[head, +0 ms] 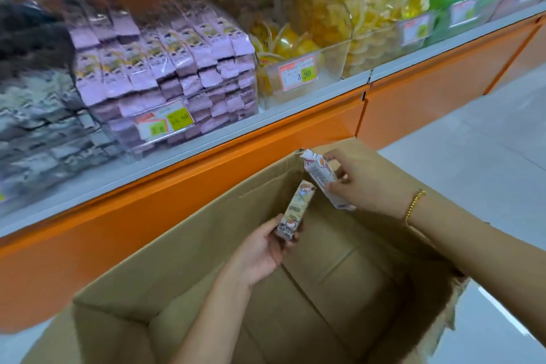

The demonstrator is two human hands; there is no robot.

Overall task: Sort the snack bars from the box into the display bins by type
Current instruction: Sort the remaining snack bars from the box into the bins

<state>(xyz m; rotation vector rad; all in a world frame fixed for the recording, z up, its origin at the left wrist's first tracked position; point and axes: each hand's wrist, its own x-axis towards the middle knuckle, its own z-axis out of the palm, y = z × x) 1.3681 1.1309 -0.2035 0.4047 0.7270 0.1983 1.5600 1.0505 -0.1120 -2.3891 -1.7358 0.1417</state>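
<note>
From the head camera we see our left hand (260,251) gripping a cream snack bar (295,211) and our right hand (366,183) pinching a white snack bar (323,179), both over the open cardboard box (183,233) below the display bins (165,68).

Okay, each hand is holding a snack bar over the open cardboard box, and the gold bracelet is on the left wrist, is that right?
Not quite. The head view shows the gold bracelet on the right wrist, not the left. The rest stands: the left hand holds a cream snack bar and the right hand a white snack bar, both over the open cardboard box.
</note>
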